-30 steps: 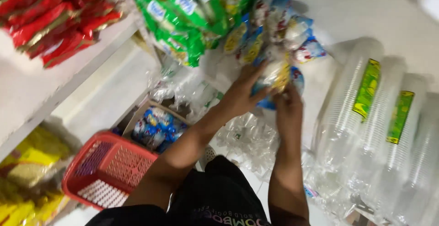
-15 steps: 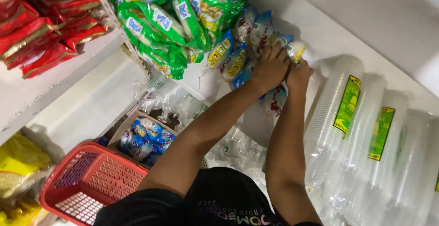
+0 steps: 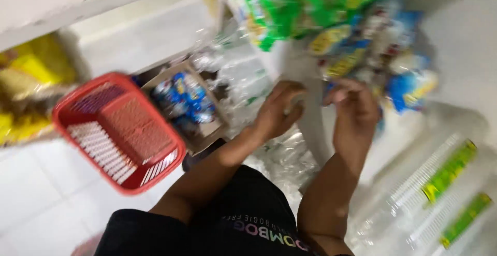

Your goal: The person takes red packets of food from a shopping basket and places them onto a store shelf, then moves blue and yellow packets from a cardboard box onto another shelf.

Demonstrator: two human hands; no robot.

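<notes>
At far left, yellow packets [image 3: 26, 75] lie on a low shelf, and a red basket [image 3: 118, 132] hangs over the white floor. Beside it an open cardboard box [image 3: 186, 106] holds blue-wrapped sweets. The left hand [image 3: 277, 112] is loosely curled below the hanging snack packets [image 3: 373, 54], holding nothing I can make out. The right hand [image 3: 353, 112] has its fingers bent at the blue and yellow packets; blur hides whether it grips one. Sleeves of clear plastic cups [image 3: 440, 194] lie at right.

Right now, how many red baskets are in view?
1. The red basket sits on the floor at lower left, beside the cardboard box, left of the left hand. Blur might hide others.
</notes>
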